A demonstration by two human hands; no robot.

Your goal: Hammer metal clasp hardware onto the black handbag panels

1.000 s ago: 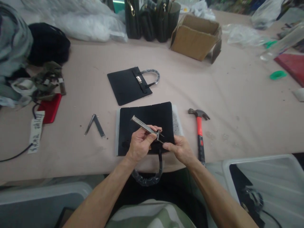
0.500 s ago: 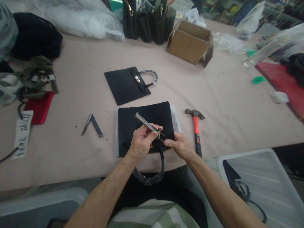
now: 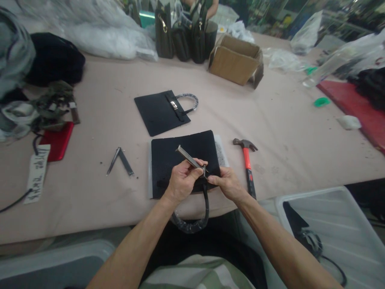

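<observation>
A black bag panel (image 3: 180, 150) lies on a pale slab (image 3: 221, 150) at the table's front edge, its plastic-wrapped handle (image 3: 191, 226) hanging over the edge. My left hand (image 3: 185, 178) is closed round a slim metal tool (image 3: 188, 155), whose pronged lower end is over the panel near the handle's base. My right hand (image 3: 227, 182) grips the panel's right edge, thumb on top beside the tool's tip; its other fingers are partly hidden. Beyond lies a second black panel (image 3: 159, 112) with a metal clasp and wrapped handle.
A hammer (image 3: 247, 160) lies to the right, and two metal tools (image 3: 124, 162) form a V at left. Farther back stand a cardboard box (image 3: 234, 60) and black bags (image 3: 165, 34). Another person's hand (image 3: 213, 9) shows behind them. A red case (image 3: 57, 140) is at left.
The tool in my left hand has tipped slightly more upright, its lower end shifting a little. My right hand keeps its hold. The whole view has shifted slightly.
</observation>
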